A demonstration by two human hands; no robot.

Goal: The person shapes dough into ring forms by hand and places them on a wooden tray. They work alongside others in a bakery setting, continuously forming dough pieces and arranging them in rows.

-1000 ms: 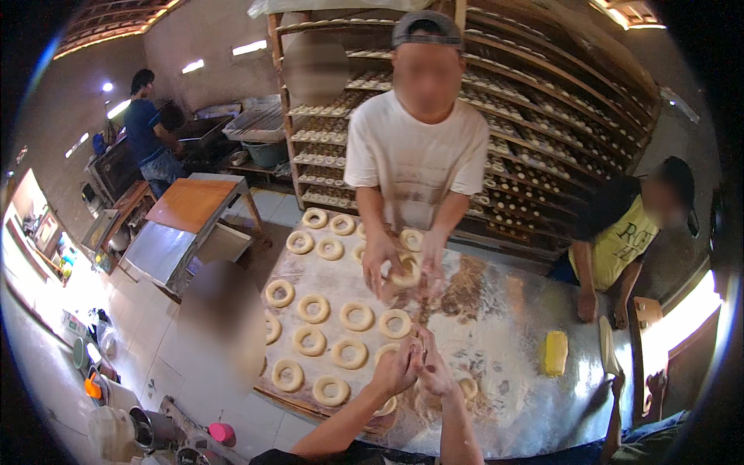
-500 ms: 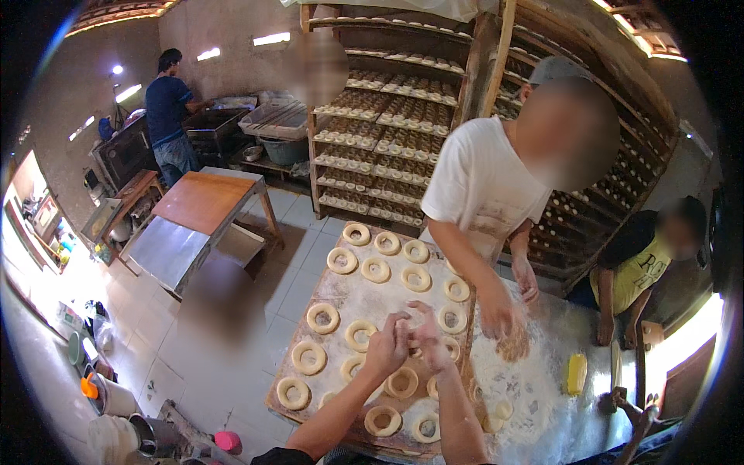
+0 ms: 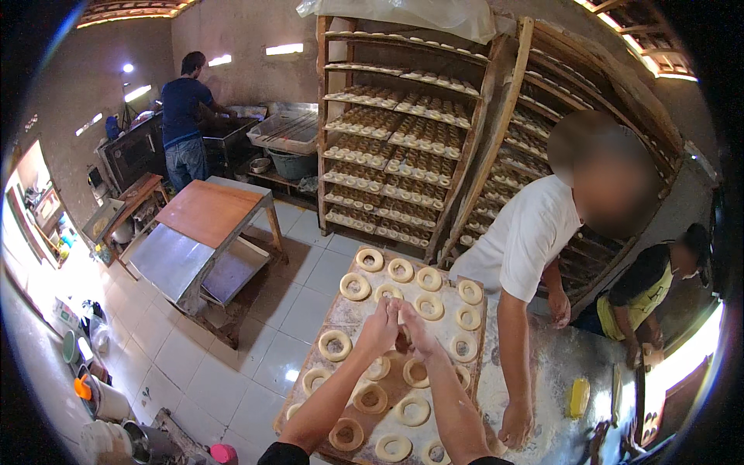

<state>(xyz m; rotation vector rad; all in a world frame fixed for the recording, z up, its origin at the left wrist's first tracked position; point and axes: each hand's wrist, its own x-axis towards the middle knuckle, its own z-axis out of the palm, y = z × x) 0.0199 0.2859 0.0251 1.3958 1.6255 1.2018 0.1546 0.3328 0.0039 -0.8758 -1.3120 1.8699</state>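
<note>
My left hand (image 3: 378, 329) and my right hand (image 3: 418, 333) meet above a floured wooden board (image 3: 338, 311). Their fingers are curled and pressed together at the tips; whatever lies between them, if anything, is hidden. Rings of pale dough lie on the board in loose rows. One dough ring (image 3: 388, 292) shows just beyond my fingertips, partly covered by them. Others lie beneath and beside my wrists, such as a dough ring (image 3: 370, 398) under my left forearm and another dough ring (image 3: 412, 411) between my forearms.
Right of the board, a co-worker in a white shirt (image 3: 515, 232) leans over a floured metal table (image 3: 554, 380), one hand (image 3: 515, 425) down on it. A yellow block (image 3: 579, 398) lies there. Racks (image 3: 399, 139) of dough rings stand behind. Two other people work farther off. A low table (image 3: 205, 205) stands left.
My hands have come closer together, fingertips now meeting. The co-worker in white has leaned right and reached down toward the table's near side. The whole view has shifted slightly.
</note>
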